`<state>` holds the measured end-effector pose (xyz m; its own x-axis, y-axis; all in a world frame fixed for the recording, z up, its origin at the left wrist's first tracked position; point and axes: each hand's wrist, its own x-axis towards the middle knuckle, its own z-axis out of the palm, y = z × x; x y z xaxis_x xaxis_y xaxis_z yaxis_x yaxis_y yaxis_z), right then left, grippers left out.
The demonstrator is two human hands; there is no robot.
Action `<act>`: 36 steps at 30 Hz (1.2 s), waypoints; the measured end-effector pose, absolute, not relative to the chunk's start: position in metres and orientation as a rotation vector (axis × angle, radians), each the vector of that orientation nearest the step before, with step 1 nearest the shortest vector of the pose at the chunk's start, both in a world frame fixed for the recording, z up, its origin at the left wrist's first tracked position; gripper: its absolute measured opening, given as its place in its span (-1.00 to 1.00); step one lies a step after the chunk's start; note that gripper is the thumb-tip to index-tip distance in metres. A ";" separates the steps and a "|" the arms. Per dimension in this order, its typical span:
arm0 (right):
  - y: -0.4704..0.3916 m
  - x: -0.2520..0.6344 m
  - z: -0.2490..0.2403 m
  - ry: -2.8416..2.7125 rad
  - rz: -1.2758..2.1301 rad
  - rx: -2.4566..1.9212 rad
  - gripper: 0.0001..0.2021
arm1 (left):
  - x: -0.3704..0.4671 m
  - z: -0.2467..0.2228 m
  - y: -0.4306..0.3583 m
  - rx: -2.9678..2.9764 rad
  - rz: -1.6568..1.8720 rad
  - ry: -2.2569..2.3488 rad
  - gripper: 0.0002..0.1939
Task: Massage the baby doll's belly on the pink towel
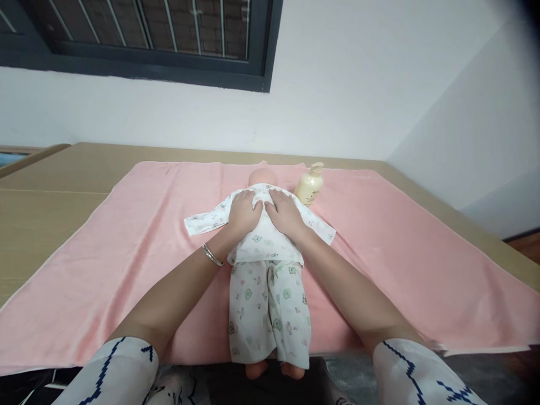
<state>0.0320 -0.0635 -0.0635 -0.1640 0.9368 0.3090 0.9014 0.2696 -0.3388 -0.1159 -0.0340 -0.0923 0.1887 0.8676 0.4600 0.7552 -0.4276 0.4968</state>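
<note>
A baby doll [265, 242] in white printed pyjamas lies stretched out, its head [262, 176] toward the wall and its feet over the near edge. The face does not show. On the left of its upper body rests my left hand [244, 212], flat, with a silver bangle [212, 255] on that wrist. My right hand [285, 212] lies flat on the other side, fingers stretched toward the doll's head. Both thumbs point inward and nearly meet. Neither hand is closed around anything. The doll's sleeves [206, 221] spread out sideways.
Beside the doll's right-hand sleeve stands a pale yellow pump bottle [310, 184]. A pink cloth [139, 236] covers much of the wooden table [54, 225]. Behind are a white wall [329, 101] and a dark-framed barred window [169, 62].
</note>
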 end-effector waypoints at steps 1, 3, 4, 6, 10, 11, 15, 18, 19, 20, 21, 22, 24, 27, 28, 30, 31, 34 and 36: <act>-0.064 0.032 -0.063 -2.093 0.105 -1.657 -0.48 | -0.116 -0.092 -0.034 2.294 1.064 1.584 -0.59; -0.064 0.032 -0.063 -2.092 0.103 -1.655 -0.47 | -0.116 -0.091 -0.035 2.295 1.065 1.586 -0.59; -0.064 0.032 -0.063 -2.090 0.103 -1.656 -0.47 | -0.116 -0.091 -0.035 2.295 1.066 1.587 -0.59; -0.064 0.031 -0.063 -2.088 0.100 -1.658 -0.47 | -0.116 -0.090 -0.036 2.295 1.066 1.586 -0.59; -0.065 0.031 -0.062 -2.090 0.100 -1.662 -0.47 | -0.116 -0.090 -0.037 2.291 1.073 1.586 -0.59; -0.065 0.031 -0.062 -2.088 0.103 -1.663 -0.47 | -0.116 -0.090 -0.037 2.290 1.075 1.587 -0.59; -0.065 0.031 -0.062 -2.087 0.103 -1.660 -0.47 | -0.116 -0.090 -0.037 2.292 1.081 1.584 -0.59; -0.064 0.032 -0.063 -2.085 0.097 -1.653 -0.46 | -0.116 -0.091 -0.037 2.293 1.095 1.578 -0.59; -0.064 0.032 -0.064 -2.082 0.098 -1.651 -0.46 | -0.116 -0.091 -0.036 2.293 1.104 1.575 -0.59; -0.063 0.032 -0.064 -2.080 0.099 -1.649 -0.46 | -0.116 -0.092 -0.036 2.293 1.114 1.572 -0.60; -0.063 0.032 -0.065 -2.078 0.101 -1.644 -0.46 | -0.116 -0.092 -0.036 2.293 1.125 1.567 -0.60; -0.062 0.032 -0.066 -2.076 0.102 -1.641 -0.45 | -0.115 -0.093 -0.036 2.292 1.137 1.563 -0.60; -0.062 0.032 -0.066 -2.073 0.099 -1.637 -0.45 | -0.115 -0.093 -0.036 2.289 1.157 1.558 -0.60; -0.062 0.032 -0.066 -2.087 0.076 -1.635 -0.45 | -0.115 -0.094 -0.036 2.285 1.169 1.557 -0.61; -0.061 0.033 -0.065 -2.105 0.066 -1.635 -0.45 | -0.116 -0.094 -0.036 2.285 1.168 1.558 -0.61; -0.061 0.035 -0.062 -2.163 0.065 -1.629 -0.43 | -0.116 -0.094 -0.036 2.294 1.159 1.558 -0.60; -0.060 0.037 -0.061 -2.197 0.077 -1.625 -0.42 | -0.116 -0.093 -0.037 2.301 1.151 1.558 -0.60; -0.059 0.042 -0.057 -2.261 0.132 -1.623 -0.38 | -0.115 -0.092 -0.038 2.319 1.125 1.570 -0.59; -0.059 0.043 -0.056 -2.265 0.146 -1.640 -0.37 | -0.115 -0.089 -0.039 2.319 1.101 1.587 -0.60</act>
